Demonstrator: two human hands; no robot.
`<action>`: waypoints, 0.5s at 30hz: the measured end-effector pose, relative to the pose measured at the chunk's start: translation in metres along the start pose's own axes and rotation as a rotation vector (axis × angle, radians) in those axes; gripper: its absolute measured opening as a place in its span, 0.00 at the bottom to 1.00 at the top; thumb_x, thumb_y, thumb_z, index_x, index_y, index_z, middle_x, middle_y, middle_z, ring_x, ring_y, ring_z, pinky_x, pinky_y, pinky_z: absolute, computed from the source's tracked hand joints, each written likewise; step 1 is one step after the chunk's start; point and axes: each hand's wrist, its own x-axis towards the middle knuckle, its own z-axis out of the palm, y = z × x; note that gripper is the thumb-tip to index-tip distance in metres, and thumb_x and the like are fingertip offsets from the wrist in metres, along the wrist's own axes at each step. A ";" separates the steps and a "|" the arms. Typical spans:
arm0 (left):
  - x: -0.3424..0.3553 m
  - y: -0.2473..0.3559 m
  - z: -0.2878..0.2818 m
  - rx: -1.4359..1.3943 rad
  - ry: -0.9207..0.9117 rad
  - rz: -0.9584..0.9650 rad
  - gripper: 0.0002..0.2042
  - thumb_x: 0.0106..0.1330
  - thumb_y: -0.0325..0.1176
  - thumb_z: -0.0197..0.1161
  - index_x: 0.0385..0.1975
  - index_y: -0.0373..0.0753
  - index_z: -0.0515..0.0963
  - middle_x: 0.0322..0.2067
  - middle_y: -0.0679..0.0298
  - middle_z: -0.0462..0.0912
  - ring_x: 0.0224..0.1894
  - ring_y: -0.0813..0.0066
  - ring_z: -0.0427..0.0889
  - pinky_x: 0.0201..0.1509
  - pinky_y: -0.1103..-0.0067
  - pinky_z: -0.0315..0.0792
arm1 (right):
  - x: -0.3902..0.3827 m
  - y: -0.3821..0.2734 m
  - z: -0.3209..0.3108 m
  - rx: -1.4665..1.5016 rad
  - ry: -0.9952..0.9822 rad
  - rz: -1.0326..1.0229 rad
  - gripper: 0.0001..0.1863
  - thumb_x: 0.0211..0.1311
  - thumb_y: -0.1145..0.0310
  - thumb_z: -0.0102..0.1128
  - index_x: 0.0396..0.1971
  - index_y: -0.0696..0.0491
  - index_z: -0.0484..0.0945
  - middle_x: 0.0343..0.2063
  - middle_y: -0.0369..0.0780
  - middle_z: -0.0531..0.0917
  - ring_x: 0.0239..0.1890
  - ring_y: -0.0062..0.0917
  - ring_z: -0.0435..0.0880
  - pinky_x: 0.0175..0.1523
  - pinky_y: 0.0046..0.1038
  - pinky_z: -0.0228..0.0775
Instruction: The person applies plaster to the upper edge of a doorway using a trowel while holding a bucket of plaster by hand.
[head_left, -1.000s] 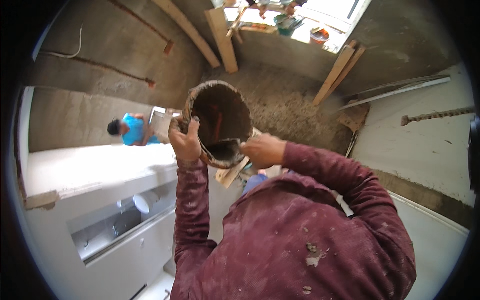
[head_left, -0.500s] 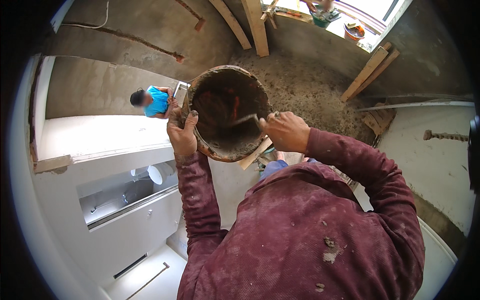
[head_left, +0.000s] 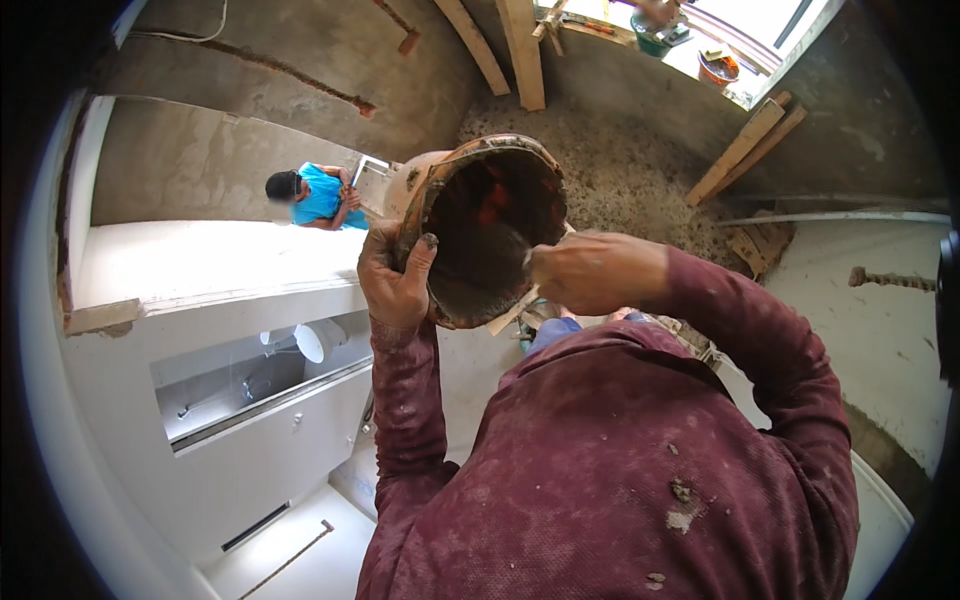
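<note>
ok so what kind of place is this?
Most likely a building site, mid-construction. Bare rendered walls, timber planks leaning on them, loose grit on the floor. Both hands, left hand and right hand, grip a mortar-caked bucket.

I wear a maroon long-sleeved shirt (head_left: 620, 470), its mesh-like fabric dusty and flecked with dried grey mortar.
</note>
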 end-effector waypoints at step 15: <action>-0.002 0.014 -0.004 -0.240 0.321 0.110 0.10 0.55 0.28 0.67 0.30 0.35 0.71 0.24 0.72 0.70 0.25 0.86 0.66 0.28 0.89 0.62 | 0.010 -0.013 -0.047 0.541 -0.335 0.394 0.21 0.50 0.57 0.61 0.37 0.59 0.72 0.31 0.47 0.78 0.36 0.36 0.79 0.41 0.33 0.71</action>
